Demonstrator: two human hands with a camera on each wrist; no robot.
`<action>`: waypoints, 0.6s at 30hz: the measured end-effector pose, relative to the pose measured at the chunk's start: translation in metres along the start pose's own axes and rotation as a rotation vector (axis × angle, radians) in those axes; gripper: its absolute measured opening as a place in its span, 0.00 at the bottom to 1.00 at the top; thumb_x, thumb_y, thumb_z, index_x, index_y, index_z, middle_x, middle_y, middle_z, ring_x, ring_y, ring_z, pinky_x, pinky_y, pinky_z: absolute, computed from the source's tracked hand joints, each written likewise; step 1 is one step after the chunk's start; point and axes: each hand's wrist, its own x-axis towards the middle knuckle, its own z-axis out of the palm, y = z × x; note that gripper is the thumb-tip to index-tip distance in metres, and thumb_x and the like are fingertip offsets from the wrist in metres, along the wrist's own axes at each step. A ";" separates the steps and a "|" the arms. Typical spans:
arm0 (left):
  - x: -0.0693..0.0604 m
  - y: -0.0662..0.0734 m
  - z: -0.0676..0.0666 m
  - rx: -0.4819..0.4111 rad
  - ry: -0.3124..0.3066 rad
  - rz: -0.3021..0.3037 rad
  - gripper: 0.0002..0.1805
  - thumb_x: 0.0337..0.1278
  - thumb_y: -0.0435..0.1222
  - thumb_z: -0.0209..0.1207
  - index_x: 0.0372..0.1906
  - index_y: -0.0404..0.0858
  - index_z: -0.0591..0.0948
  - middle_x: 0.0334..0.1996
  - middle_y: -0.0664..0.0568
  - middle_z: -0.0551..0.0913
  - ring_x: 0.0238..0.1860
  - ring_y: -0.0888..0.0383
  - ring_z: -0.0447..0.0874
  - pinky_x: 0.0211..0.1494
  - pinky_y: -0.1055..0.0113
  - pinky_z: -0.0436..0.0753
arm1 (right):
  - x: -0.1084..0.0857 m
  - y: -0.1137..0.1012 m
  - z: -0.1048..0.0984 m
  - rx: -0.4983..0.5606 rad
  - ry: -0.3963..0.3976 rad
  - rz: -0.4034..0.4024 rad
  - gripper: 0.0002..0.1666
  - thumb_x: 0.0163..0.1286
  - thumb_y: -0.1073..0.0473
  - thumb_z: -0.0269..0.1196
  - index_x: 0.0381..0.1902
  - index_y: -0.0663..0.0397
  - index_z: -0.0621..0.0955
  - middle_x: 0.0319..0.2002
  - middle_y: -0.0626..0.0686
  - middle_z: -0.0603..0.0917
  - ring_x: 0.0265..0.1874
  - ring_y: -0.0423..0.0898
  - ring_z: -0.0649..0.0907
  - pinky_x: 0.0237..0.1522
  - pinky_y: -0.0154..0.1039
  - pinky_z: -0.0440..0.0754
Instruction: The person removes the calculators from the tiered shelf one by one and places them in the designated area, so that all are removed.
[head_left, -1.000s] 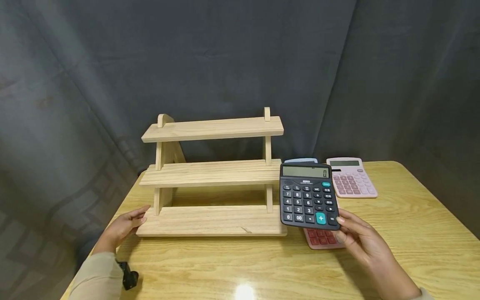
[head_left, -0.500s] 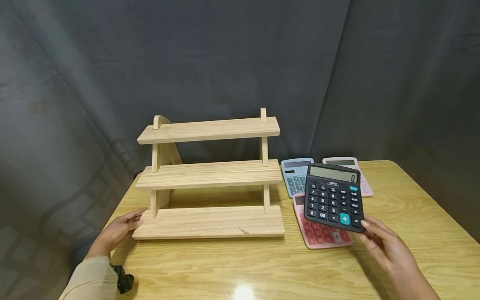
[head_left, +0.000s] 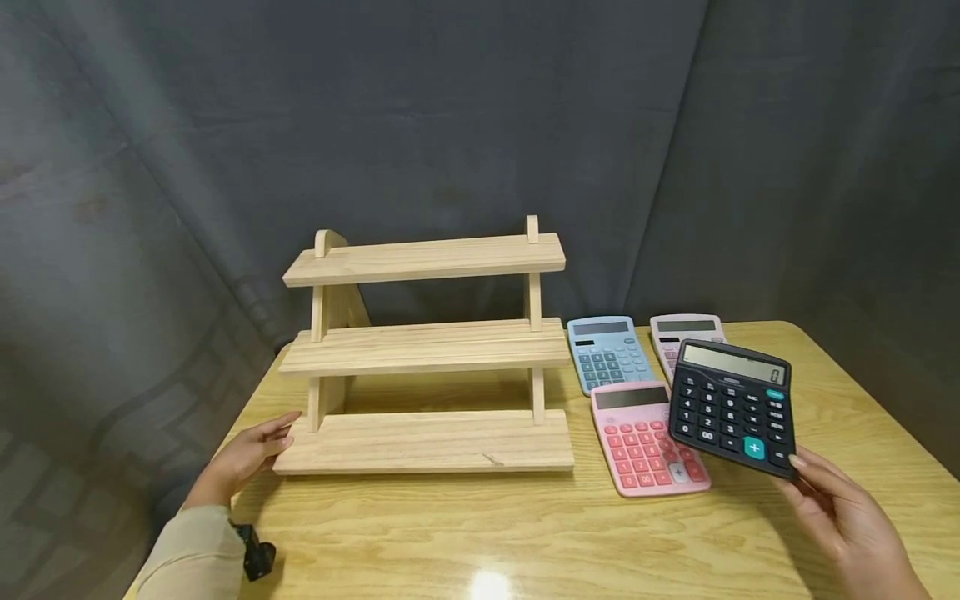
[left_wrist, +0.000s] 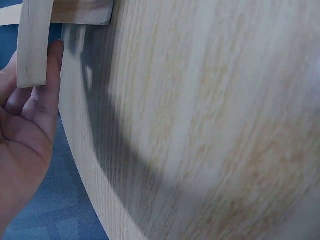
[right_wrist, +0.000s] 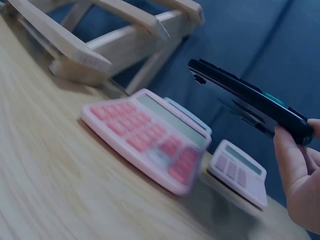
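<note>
A black calculator (head_left: 731, 408) with one teal plus key is pinched at its lower right corner by my right hand (head_left: 847, 517). The right wrist view shows it edge-on, raised above the table. My left hand (head_left: 243, 458) grips the left end of the bottom board of a three-tier wooden display shelf (head_left: 427, 442); the left wrist view has the fingers on both sides of that board (left_wrist: 34, 50). Below and left of the black calculator lies a pink calculator (head_left: 637, 442). A blue calculator (head_left: 609, 354) and a pale pink calculator (head_left: 667, 325), partly covered by the black one, lie behind.
The wooden table (head_left: 390, 533) has its right edge beyond the right hand. A dark grey curtain (head_left: 450, 125) hangs behind the shelf. A small black device (head_left: 257, 554) sits at the left sleeve (head_left: 198, 554).
My right hand has carried the black calculator rightward from in front of the shelf's right end, uncovering the blue and pink calculators. The left hand has stayed on the shelf.
</note>
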 end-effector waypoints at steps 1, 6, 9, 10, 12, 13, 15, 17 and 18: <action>0.000 0.000 0.000 -0.001 0.001 -0.003 0.29 0.62 0.34 0.44 0.64 0.28 0.49 0.50 0.35 0.59 0.31 0.57 0.63 0.38 0.63 0.63 | 0.000 -0.003 -0.004 -0.007 0.025 -0.010 0.21 0.67 0.72 0.40 0.36 0.62 0.82 0.36 0.57 0.81 0.38 0.49 0.79 0.45 0.41 0.72; 0.001 0.001 -0.001 0.015 0.019 -0.005 0.29 0.62 0.34 0.44 0.63 0.27 0.50 0.39 0.40 0.66 0.28 0.58 0.63 0.34 0.66 0.65 | -0.001 -0.014 -0.020 -0.004 0.137 -0.020 0.19 0.66 0.71 0.43 0.33 0.59 0.83 0.34 0.53 0.81 0.36 0.46 0.79 0.44 0.41 0.73; 0.001 0.002 -0.003 0.012 0.029 -0.006 0.28 0.61 0.33 0.44 0.63 0.27 0.50 0.24 0.50 0.62 0.24 0.60 0.61 0.29 0.67 0.65 | -0.002 -0.018 -0.026 0.004 0.162 -0.020 0.19 0.66 0.71 0.44 0.32 0.60 0.83 0.33 0.52 0.82 0.36 0.46 0.79 0.43 0.41 0.73; 0.001 0.002 -0.003 0.010 0.030 -0.007 0.28 0.61 0.33 0.44 0.63 0.27 0.50 0.23 0.52 0.60 0.23 0.60 0.61 0.28 0.67 0.65 | -0.003 -0.018 -0.028 0.006 0.155 -0.024 0.20 0.66 0.71 0.43 0.32 0.60 0.83 0.33 0.52 0.82 0.36 0.46 0.79 0.43 0.41 0.73; 0.001 0.002 -0.004 0.009 0.030 -0.009 0.28 0.61 0.32 0.44 0.63 0.26 0.50 0.25 0.50 0.62 0.24 0.59 0.61 0.28 0.67 0.65 | -0.003 -0.019 -0.030 0.019 0.123 -0.023 0.21 0.67 0.71 0.41 0.32 0.62 0.82 0.33 0.53 0.81 0.36 0.47 0.79 0.43 0.42 0.73; 0.001 0.001 -0.004 0.013 0.031 -0.009 0.29 0.61 0.33 0.44 0.63 0.26 0.50 0.29 0.46 0.65 0.26 0.58 0.62 0.29 0.67 0.65 | -0.003 -0.019 -0.031 0.021 0.112 -0.022 0.22 0.67 0.71 0.40 0.32 0.63 0.82 0.33 0.54 0.81 0.36 0.48 0.79 0.43 0.42 0.73; 0.000 0.000 -0.005 0.028 0.034 -0.010 0.29 0.61 0.34 0.44 0.63 0.27 0.50 0.41 0.35 0.67 0.32 0.55 0.65 0.32 0.67 0.66 | -0.002 -0.018 -0.032 0.040 0.094 -0.004 0.22 0.68 0.70 0.39 0.32 0.64 0.82 0.34 0.55 0.81 0.36 0.48 0.79 0.45 0.42 0.72; -0.001 -0.001 -0.006 0.035 0.034 -0.011 0.29 0.61 0.34 0.44 0.63 0.27 0.50 0.52 0.29 0.60 0.37 0.52 0.64 0.34 0.66 0.66 | 0.000 -0.017 -0.034 0.086 0.084 0.030 0.23 0.69 0.69 0.38 0.31 0.66 0.81 0.34 0.58 0.80 0.37 0.49 0.78 0.48 0.41 0.69; -0.002 -0.001 -0.006 0.034 0.035 -0.013 0.29 0.62 0.34 0.44 0.63 0.27 0.50 0.54 0.29 0.57 0.37 0.52 0.64 0.35 0.66 0.66 | 0.000 -0.016 -0.035 0.092 0.091 0.051 0.23 0.69 0.67 0.37 0.31 0.67 0.81 0.33 0.58 0.80 0.37 0.49 0.78 0.48 0.40 0.69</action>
